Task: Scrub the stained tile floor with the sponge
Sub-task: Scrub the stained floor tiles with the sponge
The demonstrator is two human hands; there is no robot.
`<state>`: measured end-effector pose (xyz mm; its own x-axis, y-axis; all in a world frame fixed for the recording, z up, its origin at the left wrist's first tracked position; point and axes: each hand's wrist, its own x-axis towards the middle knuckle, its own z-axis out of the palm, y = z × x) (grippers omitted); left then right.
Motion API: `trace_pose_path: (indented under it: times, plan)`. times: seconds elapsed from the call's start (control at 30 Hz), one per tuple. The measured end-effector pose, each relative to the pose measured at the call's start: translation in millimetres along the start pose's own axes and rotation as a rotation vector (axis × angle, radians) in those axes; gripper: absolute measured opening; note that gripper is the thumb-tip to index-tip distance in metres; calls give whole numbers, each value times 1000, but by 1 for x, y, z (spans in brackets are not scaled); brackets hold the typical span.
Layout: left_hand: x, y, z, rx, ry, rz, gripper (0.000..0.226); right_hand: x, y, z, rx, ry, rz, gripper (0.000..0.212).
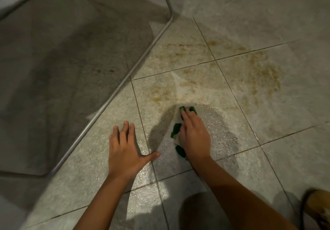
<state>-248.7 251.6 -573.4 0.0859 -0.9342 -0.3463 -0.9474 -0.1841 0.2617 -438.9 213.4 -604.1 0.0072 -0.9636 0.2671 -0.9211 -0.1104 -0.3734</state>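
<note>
Pale tiles are carrying a brown stain [259,69] that is spreading across the floor [285,122] beyond your hands, toward its far side. Your right hand [194,137] is holding the green sponge [175,128] down flat on the floor at the stain's near edge, the grip folding over its top, in a wet, soapy patch [219,128]. Your left hand [125,149] is lying spread and flat on the floor just beside, holding nothing. That sponge is probably feeling light, soft and slippery with suds, so you are best pressing through its middle and pinching its long sides.
</note>
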Motion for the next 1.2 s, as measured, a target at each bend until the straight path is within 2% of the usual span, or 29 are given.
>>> trace_pose_path:
  times: [0.23, 0.43, 0.53, 0.67, 0.73, 0.83, 1.0, 1.1, 1.2]
  plan:
    - [0, 0, -2, 20, 5, 6, 134, -5, 25, -18, 68, -92, -324, 36]
    - [1, -1, -1, -13, 6, 4, 134, 18, 22, -7, 6, -47, -94, 33]
    - [0, 1, -3, -24, -12, -12, 131, 38, -4, 10, -5, -64, -60, 38]
    - [0, 2, -5, 30, -7, -2, 128, 43, -28, 14, 7, -80, -233, 34]
    - [2, -1, -6, 34, 25, 19, 125, 35, -22, 8, 53, -130, -357, 40]
    - [6, -7, -11, 31, 45, 43, 125, 26, 2, 1, 107, -137, -453, 36]
    - [25, -22, -26, 43, -6, 0, 140, 29, 18, -5, 52, -61, -334, 36]
    - [31, -25, -28, 70, -80, -6, 153, 41, 3, 4, 61, -86, -192, 37]
    - [32, -24, -25, 103, -86, -13, 156, 55, -19, 18, 47, -105, -73, 38]
